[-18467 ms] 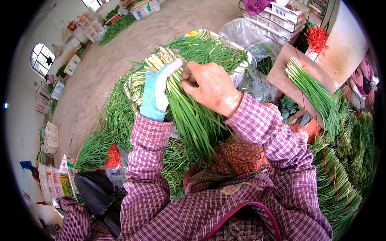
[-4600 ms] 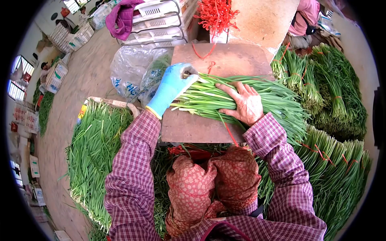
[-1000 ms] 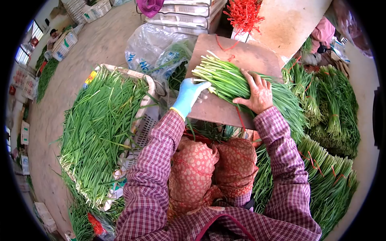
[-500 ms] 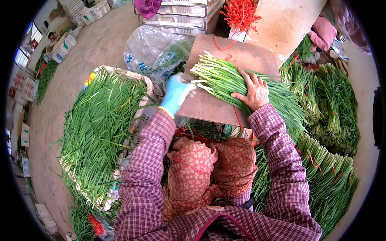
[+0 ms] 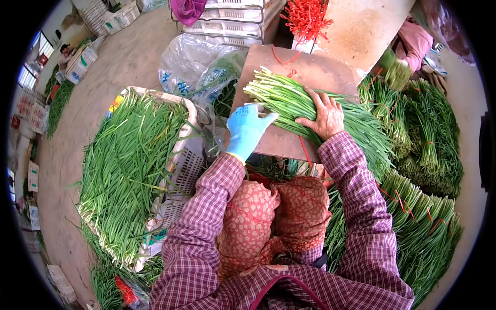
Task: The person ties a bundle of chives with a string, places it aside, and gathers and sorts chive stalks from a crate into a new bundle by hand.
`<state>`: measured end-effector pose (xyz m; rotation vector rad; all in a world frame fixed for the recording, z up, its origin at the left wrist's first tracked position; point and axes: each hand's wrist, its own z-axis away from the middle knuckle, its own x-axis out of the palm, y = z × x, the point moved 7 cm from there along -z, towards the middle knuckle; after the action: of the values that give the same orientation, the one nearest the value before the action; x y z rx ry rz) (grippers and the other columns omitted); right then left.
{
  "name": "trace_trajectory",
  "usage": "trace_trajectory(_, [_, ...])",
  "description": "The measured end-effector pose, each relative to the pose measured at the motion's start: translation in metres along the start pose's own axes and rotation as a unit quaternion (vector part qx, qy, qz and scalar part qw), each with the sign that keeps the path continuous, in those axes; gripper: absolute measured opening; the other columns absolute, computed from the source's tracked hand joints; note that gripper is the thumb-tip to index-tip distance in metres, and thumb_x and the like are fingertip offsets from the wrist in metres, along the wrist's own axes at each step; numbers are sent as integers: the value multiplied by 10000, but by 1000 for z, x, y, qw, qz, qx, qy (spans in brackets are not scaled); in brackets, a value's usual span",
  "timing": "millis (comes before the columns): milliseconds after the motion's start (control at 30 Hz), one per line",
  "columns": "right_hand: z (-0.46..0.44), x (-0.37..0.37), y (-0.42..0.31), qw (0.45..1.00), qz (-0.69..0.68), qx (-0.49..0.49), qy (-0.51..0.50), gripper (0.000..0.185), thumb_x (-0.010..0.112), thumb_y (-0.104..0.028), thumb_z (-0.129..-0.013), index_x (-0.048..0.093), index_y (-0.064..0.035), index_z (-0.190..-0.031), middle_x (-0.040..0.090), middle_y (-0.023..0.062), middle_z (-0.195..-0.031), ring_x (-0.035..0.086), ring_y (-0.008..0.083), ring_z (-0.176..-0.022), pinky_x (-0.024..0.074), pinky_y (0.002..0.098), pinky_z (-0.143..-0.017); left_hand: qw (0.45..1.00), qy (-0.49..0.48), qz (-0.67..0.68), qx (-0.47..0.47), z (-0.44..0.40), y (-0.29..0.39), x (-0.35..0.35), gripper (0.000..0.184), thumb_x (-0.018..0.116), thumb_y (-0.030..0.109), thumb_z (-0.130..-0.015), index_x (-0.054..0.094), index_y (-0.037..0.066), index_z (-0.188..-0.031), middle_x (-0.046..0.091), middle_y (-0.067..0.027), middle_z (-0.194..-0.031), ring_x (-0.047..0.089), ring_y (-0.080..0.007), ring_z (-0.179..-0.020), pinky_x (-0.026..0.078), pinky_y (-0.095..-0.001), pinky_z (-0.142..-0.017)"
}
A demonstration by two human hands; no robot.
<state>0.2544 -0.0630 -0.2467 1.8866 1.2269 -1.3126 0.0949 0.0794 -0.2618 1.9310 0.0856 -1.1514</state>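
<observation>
A loose bundle of green stalks with pale ends (image 5: 289, 95) lies across a brown board (image 5: 284, 147), its leaves trailing off to the right. My left hand (image 5: 248, 129), in a light blue glove, is beside the bundle's lower pale ends, thumb and forefinger apart; its other fingertips are partly hidden. Bare and palm down, my right hand (image 5: 325, 116) rests on the middle of the bundle with its fingers spread and thumb out.
A white crate (image 5: 194, 155) heaped with green stalks stands left. Tied bundles (image 5: 413, 222) are piled right. Beyond the board are red ties (image 5: 307, 20), plastic bags (image 5: 191, 67) and stacked crates (image 5: 232, 23). A co-worker's pink sleeve (image 5: 413, 44) shows upper right, near moving greens.
My left hand has moved from left of the board back to the bundle's pale ends. My right hand stays on the bundle, which has barely shifted. The co-worker's arm and greens have moved.
</observation>
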Motion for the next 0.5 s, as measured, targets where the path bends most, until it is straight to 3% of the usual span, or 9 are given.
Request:
trace_trajectory(33, [0, 0, 0, 1000, -5, 1, -1, 897, 690, -649, -644, 381, -301, -1410, 548, 97, -1152, 541, 328, -1068, 412, 489, -901, 997, -15, -57, -46, -2, -5, 6, 499, 709, 551, -723, 728, 122, -979, 714, -73, -884, 679, -263, -843, 523, -383, -726])
trace_trajectory(133, [0, 0, 1, 1000, -10, 3, -2, 896, 695, -644, -643, 382, -303, -1410, 543, 97, -1165, 540, 325, -1070, 408, 481, -908, 993, -32, -52, -100, -4, -9, 11, 500, 719, 567, -707, 736, 138, -963, 716, -67, -889, 679, -271, -843, 524, -380, -724])
trace_trajectory(267, [0, 1, 0, 1000, -11, -7, 17, 897, 698, -641, -643, 383, -302, -1411, 539, 96, -1180, 533, 320, -1081, 400, 475, -918, 992, -15, 54, -117, -12, -20, 14, 351, 695, 448, -747, 752, 139, -903, 715, -70, -853, 680, -265, -797, 523, -375, -706])
trace_trajectory(300, [0, 0, 0, 1000, -10, 0, 4, 896, 699, -638, -644, 383, -301, -1411, 537, 96, -1188, 530, 318, -1087, 395, 474, -922, 994, -3, 33, -100, -13, -15, 8, 291, 669, 379, -759, 751, 141, -907, 712, -75, -839, 679, -263, -778, 522, -375, -690])
trace_trajectory(500, [0, 1, 1, 1000, -8, 2, 1, 896, 704, -627, -646, 381, -297, -1413, 533, 92, -1194, 523, 312, -1097, 393, 472, -922, 994, 32, -61, -90, -30, -29, 1, 237, 657, 341, -757, 747, 148, -860, 708, -91, -816, 680, -254, -755, 525, -374, -686])
